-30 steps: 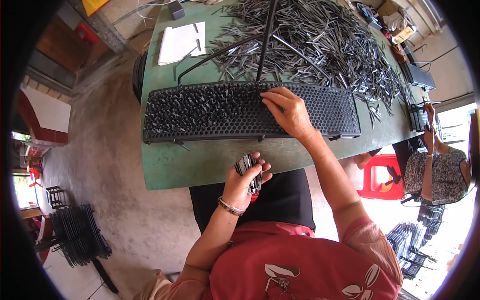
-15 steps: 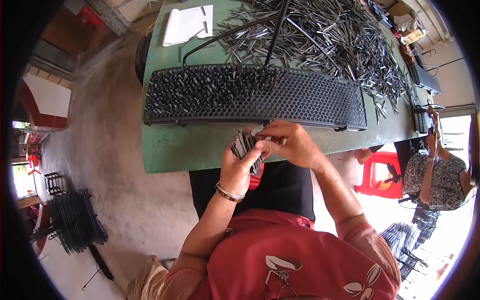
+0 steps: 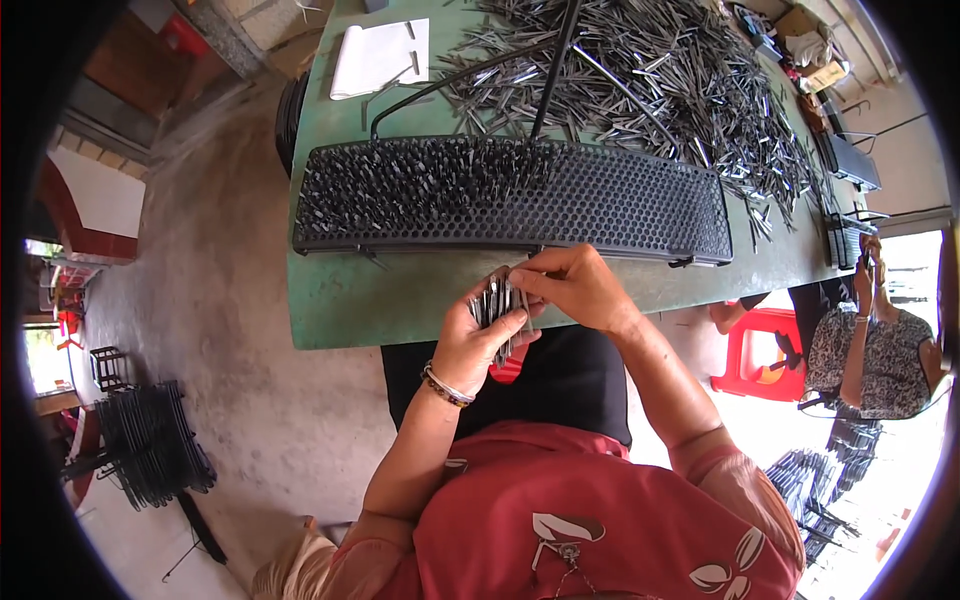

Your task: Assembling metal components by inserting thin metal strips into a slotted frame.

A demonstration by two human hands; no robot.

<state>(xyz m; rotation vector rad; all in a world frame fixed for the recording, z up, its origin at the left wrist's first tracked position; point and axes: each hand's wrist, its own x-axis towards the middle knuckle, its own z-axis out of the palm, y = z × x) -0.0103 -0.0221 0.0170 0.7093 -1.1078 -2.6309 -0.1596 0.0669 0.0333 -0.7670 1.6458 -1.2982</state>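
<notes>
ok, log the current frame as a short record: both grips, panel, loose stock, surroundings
left grip: holds a bundle of dark strips
right grip: fingertips at the bundle's upper right; pinch unclear
panel: black, perforated; left part packed with upright strips, right holes mostly open
table: green, under the panel
loose strips: large pile beyond the panel
white paper: far left, strips on it
co-worker: right, near a red stool
</notes>
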